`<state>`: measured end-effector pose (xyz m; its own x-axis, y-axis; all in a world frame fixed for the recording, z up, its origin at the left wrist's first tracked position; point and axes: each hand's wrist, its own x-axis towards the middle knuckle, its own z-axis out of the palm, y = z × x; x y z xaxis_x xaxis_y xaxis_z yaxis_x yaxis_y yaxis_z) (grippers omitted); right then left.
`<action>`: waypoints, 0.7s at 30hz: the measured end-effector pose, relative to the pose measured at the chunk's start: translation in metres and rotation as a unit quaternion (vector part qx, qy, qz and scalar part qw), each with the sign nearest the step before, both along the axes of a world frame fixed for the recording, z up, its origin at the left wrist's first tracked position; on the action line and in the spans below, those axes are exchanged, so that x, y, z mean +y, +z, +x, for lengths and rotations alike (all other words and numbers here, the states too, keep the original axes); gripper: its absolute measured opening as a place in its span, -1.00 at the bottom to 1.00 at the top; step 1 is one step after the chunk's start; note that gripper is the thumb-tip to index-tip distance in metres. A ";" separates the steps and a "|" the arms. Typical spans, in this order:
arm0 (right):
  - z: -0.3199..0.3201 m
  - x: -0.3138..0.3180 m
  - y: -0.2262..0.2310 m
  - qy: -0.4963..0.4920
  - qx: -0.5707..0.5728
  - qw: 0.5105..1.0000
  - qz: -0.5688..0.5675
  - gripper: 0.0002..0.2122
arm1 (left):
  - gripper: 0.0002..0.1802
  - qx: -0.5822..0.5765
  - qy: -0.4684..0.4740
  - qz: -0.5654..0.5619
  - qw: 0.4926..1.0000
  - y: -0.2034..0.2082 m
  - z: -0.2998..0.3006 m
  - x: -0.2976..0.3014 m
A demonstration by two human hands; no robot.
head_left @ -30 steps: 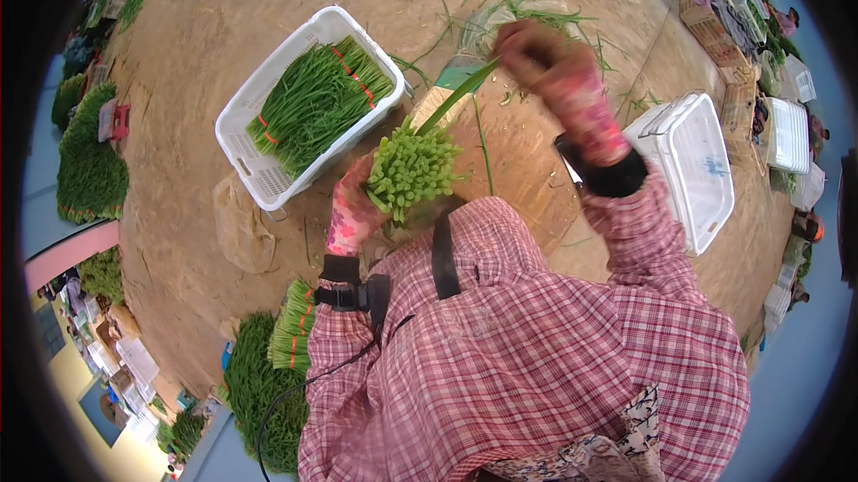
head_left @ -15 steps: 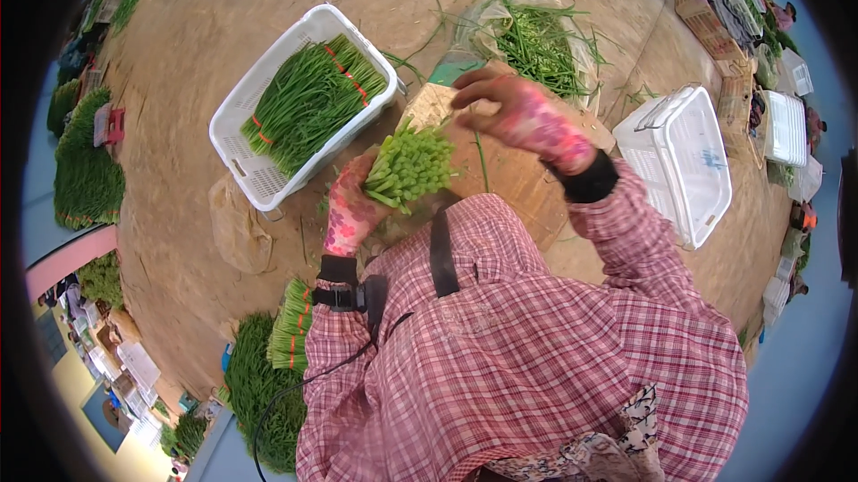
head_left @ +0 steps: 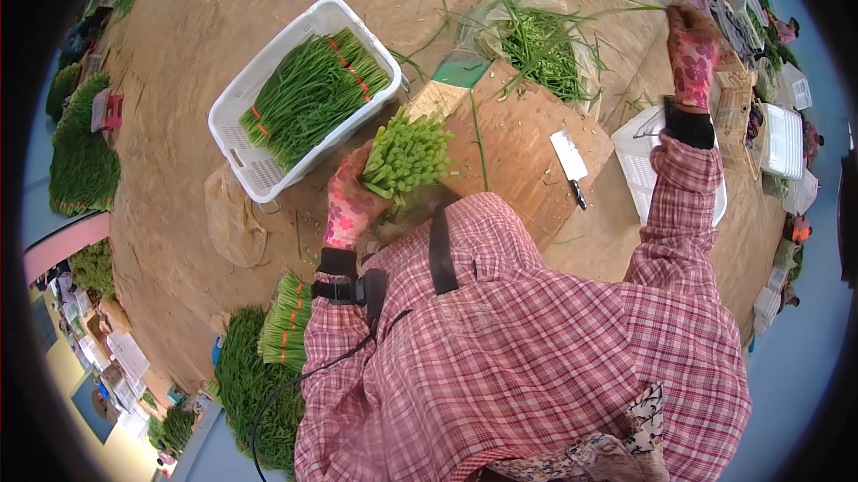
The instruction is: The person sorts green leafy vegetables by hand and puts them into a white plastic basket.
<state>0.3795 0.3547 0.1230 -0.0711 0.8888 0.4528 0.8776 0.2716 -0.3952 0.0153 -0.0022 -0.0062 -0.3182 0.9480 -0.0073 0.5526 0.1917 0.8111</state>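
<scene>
My left hand (head_left: 351, 202), in a pink flowered glove, is closed around a thick bunch of chives (head_left: 408, 157), its pale cut ends turned up. My right hand (head_left: 693, 42) is stretched far out to the right, fingers pinched on a thin chive stalk (head_left: 636, 5) that points left. A knife (head_left: 569, 166) with a broad blade and black handle lies on the brown wooden board (head_left: 511, 150) between my hands. One loose stalk lies across that board. To the left of the bunch, a white basket (head_left: 234, 156) holds chive bundles (head_left: 308, 100) tied with red bands.
Trimmings heap up in a clear plastic bag (head_left: 547, 46) beyond the board. Below my right arm stands a white crate (head_left: 636, 159). More banded chives (head_left: 288, 321) lie beside my left elbow, near a crumpled plastic bag (head_left: 234, 216). Crates and other people line the far right.
My right hand has swung from beside the bunch out to the far right, carrying a stalk. The knife on the board is now uncovered. My left hand keeps the bunch nearly in place.
</scene>
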 end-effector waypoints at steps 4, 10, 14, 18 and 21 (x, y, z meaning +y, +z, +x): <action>-0.053 -0.047 -0.040 0.307 0.246 0.907 -0.151 -0.78 | -0.22 0.042 -0.009 -0.022 0.999 0.019 0.008 0.007; -0.160 -0.166 -0.056 0.439 0.022 0.827 -0.351 -0.76 | -0.26 0.052 -0.032 0.027 0.998 0.023 0.010 0.009; -0.166 -0.172 -0.062 0.431 0.030 0.827 -0.358 -0.78 | -0.29 0.073 -0.056 0.025 0.995 0.023 0.009 0.011; -0.168 -0.178 -0.064 0.438 0.072 0.864 -0.238 -0.86 | -0.26 0.062 -0.049 0.012 0.997 0.026 0.010 0.010; -0.159 -0.166 -0.049 0.381 0.146 0.876 -0.259 -0.90 | -0.21 0.026 -0.025 0.018 0.999 0.014 0.008 0.003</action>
<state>0.2205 0.1884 0.0742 -0.6811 0.7253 0.1006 0.3615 0.4525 -0.8152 0.0234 0.0006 0.0076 -0.2689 0.9622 0.0434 0.6027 0.1330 0.7868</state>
